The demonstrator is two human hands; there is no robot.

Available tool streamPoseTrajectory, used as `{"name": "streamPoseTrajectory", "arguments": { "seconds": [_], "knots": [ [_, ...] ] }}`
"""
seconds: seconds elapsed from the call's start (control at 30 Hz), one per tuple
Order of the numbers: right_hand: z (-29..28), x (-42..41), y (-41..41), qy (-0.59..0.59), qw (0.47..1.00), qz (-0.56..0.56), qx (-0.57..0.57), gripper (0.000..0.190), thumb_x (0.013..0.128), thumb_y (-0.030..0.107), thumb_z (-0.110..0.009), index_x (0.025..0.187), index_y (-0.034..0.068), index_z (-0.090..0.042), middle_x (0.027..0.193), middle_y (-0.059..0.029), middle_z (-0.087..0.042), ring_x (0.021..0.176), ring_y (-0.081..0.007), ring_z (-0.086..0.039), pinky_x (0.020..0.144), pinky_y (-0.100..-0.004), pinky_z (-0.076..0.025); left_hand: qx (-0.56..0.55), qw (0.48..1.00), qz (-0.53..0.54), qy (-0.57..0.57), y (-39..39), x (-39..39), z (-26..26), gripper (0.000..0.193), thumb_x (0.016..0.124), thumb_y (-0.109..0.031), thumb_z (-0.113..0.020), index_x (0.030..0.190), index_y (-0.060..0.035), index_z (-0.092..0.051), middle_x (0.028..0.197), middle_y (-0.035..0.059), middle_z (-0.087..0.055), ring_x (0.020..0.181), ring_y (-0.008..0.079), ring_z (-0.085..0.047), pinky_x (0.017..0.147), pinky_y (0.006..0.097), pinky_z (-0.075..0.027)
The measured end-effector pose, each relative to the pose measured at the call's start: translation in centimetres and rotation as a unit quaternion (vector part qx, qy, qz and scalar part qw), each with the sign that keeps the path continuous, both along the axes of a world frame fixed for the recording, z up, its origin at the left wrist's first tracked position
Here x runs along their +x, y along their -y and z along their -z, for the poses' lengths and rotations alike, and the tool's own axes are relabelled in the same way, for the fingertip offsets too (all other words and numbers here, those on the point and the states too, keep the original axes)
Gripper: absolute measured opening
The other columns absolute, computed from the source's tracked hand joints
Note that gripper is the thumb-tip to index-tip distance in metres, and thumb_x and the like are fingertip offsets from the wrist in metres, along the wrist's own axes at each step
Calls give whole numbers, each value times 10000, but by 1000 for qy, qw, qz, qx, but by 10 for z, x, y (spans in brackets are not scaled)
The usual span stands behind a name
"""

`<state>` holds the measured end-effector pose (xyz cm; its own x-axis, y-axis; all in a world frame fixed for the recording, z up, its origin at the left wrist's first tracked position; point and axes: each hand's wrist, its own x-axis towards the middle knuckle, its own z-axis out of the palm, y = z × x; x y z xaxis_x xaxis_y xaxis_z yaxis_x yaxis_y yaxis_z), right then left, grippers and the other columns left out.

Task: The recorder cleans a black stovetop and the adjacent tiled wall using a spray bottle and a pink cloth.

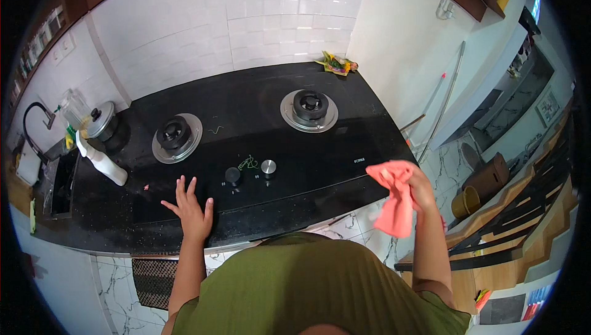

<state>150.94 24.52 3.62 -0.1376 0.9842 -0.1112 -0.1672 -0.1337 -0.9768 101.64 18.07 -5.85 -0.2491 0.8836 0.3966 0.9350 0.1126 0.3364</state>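
My right hand (421,186) grips a coral-pink cloth (396,201) that hangs down beside the front right edge of the black glass gas cooktop (304,164). With fingers spread, my left hand (193,210) is over the cooktop's front left part and holds nothing; whether it touches the surface I cannot tell. Two burners, one left (173,134) and one right (311,105), have no pan supports on them. Green string-like scraps (248,163) lie between the black knob base (233,176) and the silver knob (268,166). A small pinkish scrap (146,187) lies left of my left hand.
A white spray bottle (104,164) lies left of the left burner, near a lidded pot (102,122) and a sink (62,187). A flower-like bundle (339,64) rests at the back right corner. Long poles (445,95) lean by the right wall.
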Motion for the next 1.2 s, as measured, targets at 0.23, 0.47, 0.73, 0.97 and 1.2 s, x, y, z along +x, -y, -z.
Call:
{"name": "streamPoseTrajectory", "arguments": {
  "seconds": [0.23, 0.47, 0.73, 0.97, 1.2],
  "knots": [
    [28, -71, -126, 29, 979, 99, 178, 521, 718, -36, -365, 1221, -59, -498, 1240, -165, -539, 1170, -234, -513, 1040, -311, -335, -11, 1000, 3, -13, 1, 2, -2, 621, 837, -319, -563, 1374, -106, -336, 1461, 170, -236, 1373, 347, -200, 1008, 673, 94],
    [100, -123, -196, 633, 730, 26, 258, 597, 863, 308, -491, 1359, 1, -362, 1409, -243, -329, 1332, -341, -294, 1083, -447, -241, -34, 999, -15, -25, -3, 5, -7, 671, 777, -274, -633, 1362, -119, -344, 1455, 153, -247, 1364, 324, -229, 1027, 658, 89],
    [94, -176, -132, 615, 714, -122, 311, 680, 840, 256, -575, 1383, -40, -292, 1425, -280, -274, 1354, -400, -218, 1114, -444, -185, -68, 997, 4, -25, -5, 5, -13, 643, 772, -378, -622, 1329, -137, -409, 1424, 190, -281, 1352, 342, -247, 1004, 683, 95],
    [107, -261, -200, 539, 719, -111, 425, 586, 863, 278, -521, 1334, -36, -368, 1387, -303, -320, 1317, -423, -286, 1091, -501, -217, -98, 995, 15, -17, -10, 5, -14, 670, 758, -380, -626, 1332, -130, -389, 1440, 195, -261, 1352, 355, -246, 1014, 668, 105],
    [120, -326, -327, 698, 665, 61, 259, 671, 889, 457, -441, 1385, 23, -321, 1420, -313, -258, 1337, -489, -183, 1100, -530, -148, -108, 994, 2, -11, -11, 3, -13, 664, 770, -424, -609, 1323, -131, -387, 1428, 220, -268, 1350, 373, -245, 1004, 675, 107]
  ]
}}
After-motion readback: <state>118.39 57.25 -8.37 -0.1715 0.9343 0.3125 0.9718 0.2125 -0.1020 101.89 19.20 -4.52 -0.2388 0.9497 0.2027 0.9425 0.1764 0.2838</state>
